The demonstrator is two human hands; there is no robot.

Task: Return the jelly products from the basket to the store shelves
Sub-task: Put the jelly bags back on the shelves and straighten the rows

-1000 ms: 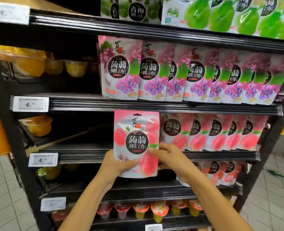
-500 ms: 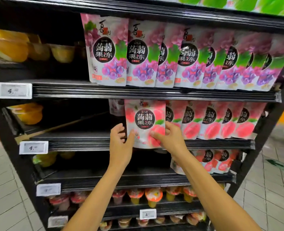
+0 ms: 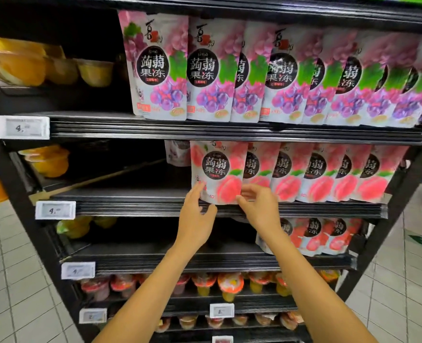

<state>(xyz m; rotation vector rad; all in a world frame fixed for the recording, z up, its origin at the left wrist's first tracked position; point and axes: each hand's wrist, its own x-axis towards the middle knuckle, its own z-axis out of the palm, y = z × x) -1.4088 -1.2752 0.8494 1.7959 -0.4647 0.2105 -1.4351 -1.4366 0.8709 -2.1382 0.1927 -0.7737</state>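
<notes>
A peach jelly pouch [image 3: 216, 170], pink and white with a black round label, stands upright on the middle shelf [image 3: 135, 207] at the left end of a row of matching peach pouches [image 3: 329, 174]. My left hand [image 3: 196, 221] holds its lower left corner, fingertips on the left edge and thumb just under the bottom. My right hand [image 3: 258, 206] pinches its lower right corner. The basket is out of view.
Purple grape pouches [image 3: 254, 70] fill the shelf above. More peach pouches [image 3: 316, 235] sit one shelf below at the right. Yellow jelly cups [image 3: 46, 160] are at the left and small cups [image 3: 229, 284] on the lower shelves. The middle shelf is bare to the left of the pouch.
Both hands have carried the peach pouch up and back into the middle shelf, where it now stands in line with the row. The camera has moved closer to the shelves.
</notes>
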